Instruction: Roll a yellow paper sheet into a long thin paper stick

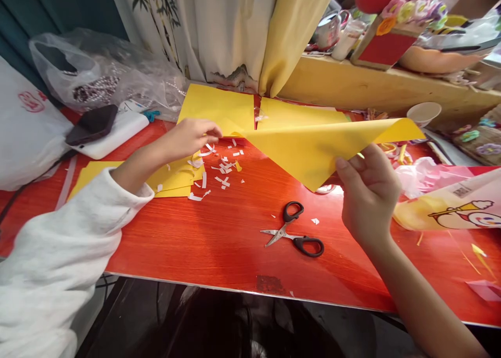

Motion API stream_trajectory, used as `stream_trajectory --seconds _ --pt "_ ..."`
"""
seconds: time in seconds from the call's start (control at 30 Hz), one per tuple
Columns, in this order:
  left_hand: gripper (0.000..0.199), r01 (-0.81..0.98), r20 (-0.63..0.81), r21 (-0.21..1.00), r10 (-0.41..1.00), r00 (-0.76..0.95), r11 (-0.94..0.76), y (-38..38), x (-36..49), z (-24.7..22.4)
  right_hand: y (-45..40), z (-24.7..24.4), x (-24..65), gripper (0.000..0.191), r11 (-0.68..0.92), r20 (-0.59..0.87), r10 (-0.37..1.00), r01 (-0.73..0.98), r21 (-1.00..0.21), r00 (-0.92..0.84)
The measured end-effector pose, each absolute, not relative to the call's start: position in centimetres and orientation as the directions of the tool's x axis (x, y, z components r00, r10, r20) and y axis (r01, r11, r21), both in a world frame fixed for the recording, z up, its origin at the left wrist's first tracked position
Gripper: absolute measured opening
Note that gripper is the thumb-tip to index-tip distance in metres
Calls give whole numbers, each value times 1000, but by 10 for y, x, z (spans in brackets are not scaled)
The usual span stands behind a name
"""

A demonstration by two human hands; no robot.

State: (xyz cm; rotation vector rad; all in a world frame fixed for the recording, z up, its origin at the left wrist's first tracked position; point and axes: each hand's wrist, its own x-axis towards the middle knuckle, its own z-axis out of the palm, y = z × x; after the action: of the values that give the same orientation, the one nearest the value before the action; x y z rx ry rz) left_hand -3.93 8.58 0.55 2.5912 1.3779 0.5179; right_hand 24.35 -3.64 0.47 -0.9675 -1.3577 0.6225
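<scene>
A large sheet of yellow paper (305,152) is held up above the table, its right end curling over. My right hand (370,193) grips its lower right part, thumb in front and fingers mostly behind. At the sheet's far left end, my left hand (199,133) has its fingers curled closed on the yellow paper; the fingertips are partly hidden. Open-bladed scissors (289,235) with black handles lie below the sheet. White paper scraps (225,167) are scattered near my left hand. Flat yellow sheets (178,178) lie under my left forearm.
More yellow sheets (219,107) lie at the back of the red table (235,243). On the left, a phone (94,123) rests on a white box, near a clear plastic bag (117,76). A printed bag (454,201) and a paper cup (424,112) stand right.
</scene>
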Motion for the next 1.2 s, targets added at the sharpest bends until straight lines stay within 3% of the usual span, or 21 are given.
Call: stream_trajectory --seconds 0.07,0.13,0.27,0.37,0.43,0.5,0.53,0.63,0.73,0.87,1.1,1.2 --pt "31 804 208 353 878 432 -479 86 -40 7 -37 4 243 27 500 524 842 182 -847 129" --pt "34 825 292 336 883 367 -454 91 -43 6 -38 3 242 28 506 532 842 207 -837 95" --pt "28 744 468 282 764 445 -606 100 -49 4 -39 2 242 32 503 524 849 210 -838 60" --pt "35 685 606 272 673 423 -676 83 -38 7 -42 4 239 29 425 440 887 123 -897 138" --pt "43 586 685 148 510 520 -797 59 -21 9 -45 5 235 23 311 306 938 -3 -951 165" --pt "51 447 675 -59 294 677 -893 31 -2 7 -48 4 229 18 150 134 985 -161 -976 107" --pt "49 378 665 -153 188 723 -913 19 7 5 -50 2 226 16 64 53 997 -230 -971 56" --pt "14 367 659 -348 53 751 -863 -3 20 -4 -56 -5 216 4 -127 -110 992 -354 -927 -68" --pt "11 371 668 -422 -6 745 -827 -6 21 -9 -61 -14 207 10 -241 -186 968 -431 -870 -167" --pt "10 322 694 -279 42 719 -905 -4 23 -14 -65 -22 202 12 -376 -254 919 -474 -797 -301" --pt "2 289 701 219 356 618 -932 -11 32 -27 -63 -27 205 22 -440 -323 885 -380 -814 -335" --pt "3 257 694 271 373 616 -928 -10 31 -28 -61 -26 204 23 -459 -341 876 -369 -809 -342"
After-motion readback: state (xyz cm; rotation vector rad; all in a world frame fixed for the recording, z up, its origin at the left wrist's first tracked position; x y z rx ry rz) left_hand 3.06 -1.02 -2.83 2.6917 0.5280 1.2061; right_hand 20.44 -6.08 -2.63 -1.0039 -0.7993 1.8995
